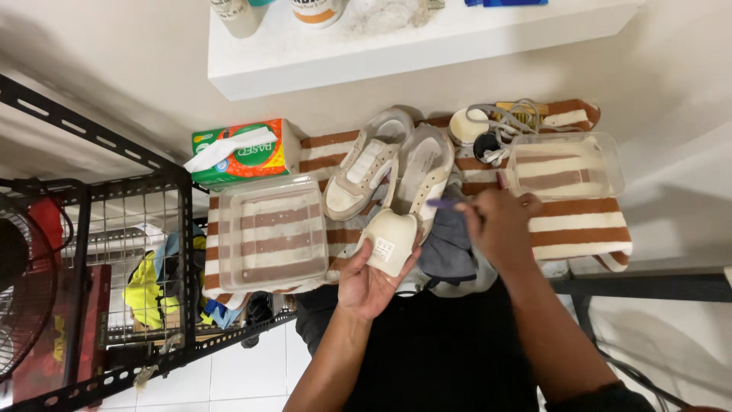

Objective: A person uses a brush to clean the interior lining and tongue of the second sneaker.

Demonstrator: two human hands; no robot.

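My left hand [367, 281] holds a cream insole [390, 241] from below, its underside with a small label facing up. My right hand [497, 226] grips a thin purple-handled brush [442, 204], its tip pointing left over the insole's top end. Just beyond lie two beige and white sneakers [385, 168] without laces, side by side on a brown-and-white striped towel [579, 221]. A grey cloth [446, 248] lies under my right hand.
A clear plastic tub [271, 233] of water sits left on the towel, another clear tub [566, 165] at right. Grey laces and a small round tin [488, 126] lie behind. A tissue box [240, 152], a black wire rack [137, 252] and a white shelf [412, 42] surround.
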